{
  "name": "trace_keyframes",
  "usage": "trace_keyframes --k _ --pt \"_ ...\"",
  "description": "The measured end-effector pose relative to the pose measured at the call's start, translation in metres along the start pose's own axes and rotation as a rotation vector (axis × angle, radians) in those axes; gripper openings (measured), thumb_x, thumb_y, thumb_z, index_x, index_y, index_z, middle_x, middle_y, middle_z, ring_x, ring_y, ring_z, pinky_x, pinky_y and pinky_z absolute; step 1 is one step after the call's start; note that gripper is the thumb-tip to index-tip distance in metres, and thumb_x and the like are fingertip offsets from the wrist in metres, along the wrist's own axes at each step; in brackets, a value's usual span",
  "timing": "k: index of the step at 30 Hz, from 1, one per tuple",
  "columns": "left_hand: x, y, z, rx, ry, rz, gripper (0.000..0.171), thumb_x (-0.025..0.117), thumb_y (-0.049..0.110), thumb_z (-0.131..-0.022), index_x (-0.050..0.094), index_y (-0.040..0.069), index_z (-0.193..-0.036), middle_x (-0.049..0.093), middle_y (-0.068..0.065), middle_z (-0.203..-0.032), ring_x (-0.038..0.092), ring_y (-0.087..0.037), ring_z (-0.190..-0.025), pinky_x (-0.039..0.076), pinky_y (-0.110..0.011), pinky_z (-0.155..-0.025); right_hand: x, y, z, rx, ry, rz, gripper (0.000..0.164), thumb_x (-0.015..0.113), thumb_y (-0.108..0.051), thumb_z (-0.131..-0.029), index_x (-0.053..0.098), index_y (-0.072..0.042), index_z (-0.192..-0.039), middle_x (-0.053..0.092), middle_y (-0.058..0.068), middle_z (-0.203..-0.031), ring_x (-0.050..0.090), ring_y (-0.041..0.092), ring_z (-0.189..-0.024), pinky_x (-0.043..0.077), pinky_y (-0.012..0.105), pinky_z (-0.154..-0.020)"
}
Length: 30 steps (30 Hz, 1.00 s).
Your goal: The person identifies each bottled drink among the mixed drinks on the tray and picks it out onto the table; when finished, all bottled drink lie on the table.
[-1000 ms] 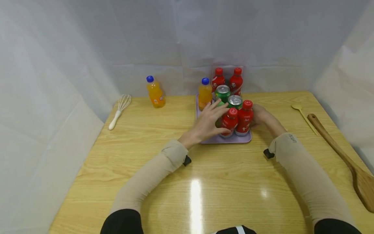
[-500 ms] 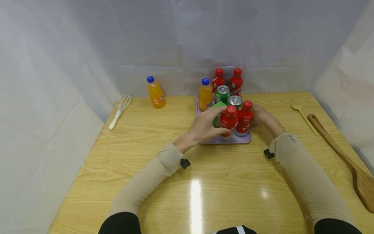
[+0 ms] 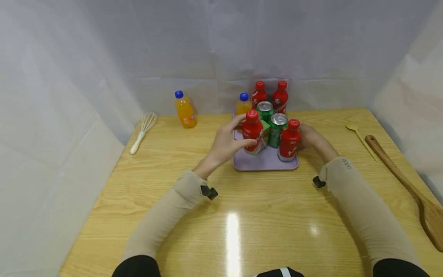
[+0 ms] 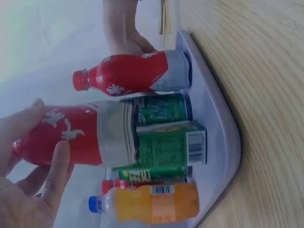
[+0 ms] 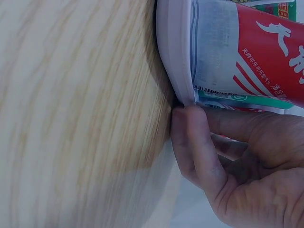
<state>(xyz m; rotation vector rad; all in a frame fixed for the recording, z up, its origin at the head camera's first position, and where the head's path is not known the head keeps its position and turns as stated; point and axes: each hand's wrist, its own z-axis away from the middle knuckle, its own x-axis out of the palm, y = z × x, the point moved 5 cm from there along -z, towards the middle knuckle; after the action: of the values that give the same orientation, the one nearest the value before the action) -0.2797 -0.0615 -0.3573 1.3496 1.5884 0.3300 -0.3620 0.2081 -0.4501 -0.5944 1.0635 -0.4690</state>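
My left hand (image 3: pixel 221 143) grips a red drink bottle (image 3: pixel 252 130) with a pale base, thumb on the near side. In the left wrist view this bottle hangs tilted above the lilac tray (image 3: pixel 265 161), in front of a green drink carton (image 4: pixel 166 147). Another red bottle (image 3: pixel 290 144) stands at the tray's front right. Beside it, my right hand (image 5: pixel 256 161) holds the tray's rim with curled fingertips. Green cans (image 3: pixel 278 121), an orange soda bottle (image 3: pixel 243 104) and two red bottles (image 3: pixel 280 97) stand farther back on the tray. The carton is partly hidden.
A second orange soda bottle (image 3: pixel 186 113) stands left of the tray on the wooden table. A whisk (image 3: pixel 142 134) lies at the far left. At the right lie a yellow spoon (image 3: pixel 361 140) and a long wooden paddle (image 3: pixel 401 177). White sheeting borders the table.
My left hand has closed around the front-left red bottle, lifted it and carried it leftward, past the carton. My right hand has stayed by the tray's right edge.
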Motion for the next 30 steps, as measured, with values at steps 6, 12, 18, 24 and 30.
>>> trace_keyframes --k 6,12,18,24,30 --pt "-0.023 -0.014 0.003 -0.139 0.091 0.015 0.071 0.085 0.023 -0.075 0.052 0.026 -0.138 0.065 0.0 -0.128 0.06 -0.021 -0.114 0.049 -0.042 -0.102 0.0 0.0 0.0 0.011 0.009 -0.014 0.038 0.055 0.012 -0.084 0.048 0.016 -0.121 0.055 0.039 -0.114 0.065 0.018 -0.06 0.061 0.036 -0.059" --pt "-0.048 -0.028 0.006 -0.231 0.17 0.042 0.067 0.083 0.026 -0.078 0.052 0.028 -0.137 0.061 0.002 -0.132 0.057 -0.02 -0.117 0.05 -0.044 -0.099 0.001 0.0 0.001 0.01 0.015 -0.08 0.035 0.051 0.011 -0.088 0.045 0.017 -0.123 0.054 0.043 -0.115 0.064 0.018 -0.058 0.061 0.038 -0.059" --pt "-0.076 -0.05 0.008 -0.255 0.26 0.048 0.063 0.082 0.026 -0.08 0.053 0.027 -0.135 0.059 -0.002 -0.132 0.055 -0.021 -0.116 0.048 -0.046 -0.099 0.002 0.001 0.001 -0.007 0.005 -0.077 0.033 0.05 0.011 -0.089 0.045 0.018 -0.122 0.057 0.039 -0.109 0.064 0.016 -0.057 0.061 0.037 -0.058" --pt "-0.105 -0.069 0.011 -0.291 0.35 0.09 0.065 0.081 0.019 -0.08 0.05 0.021 -0.137 0.055 -0.009 -0.134 0.053 -0.029 -0.117 0.046 -0.049 -0.102 0.002 0.001 0.003 -0.004 -0.004 -0.116 0.033 0.049 0.01 -0.091 0.043 0.018 -0.123 0.058 0.037 -0.105 0.065 0.017 -0.058 0.061 0.037 -0.058" --pt "-0.127 -0.095 0.014 -0.362 0.412 0.081 0.068 0.08 0.016 -0.08 0.05 0.023 -0.14 0.052 -0.01 -0.136 0.052 -0.029 -0.12 0.048 -0.049 -0.1 0.002 0.0 0.003 0.004 -0.01 -0.098 0.036 0.049 0.009 -0.091 0.042 0.017 -0.125 0.057 0.037 -0.109 0.065 0.017 -0.059 0.061 0.038 -0.06"
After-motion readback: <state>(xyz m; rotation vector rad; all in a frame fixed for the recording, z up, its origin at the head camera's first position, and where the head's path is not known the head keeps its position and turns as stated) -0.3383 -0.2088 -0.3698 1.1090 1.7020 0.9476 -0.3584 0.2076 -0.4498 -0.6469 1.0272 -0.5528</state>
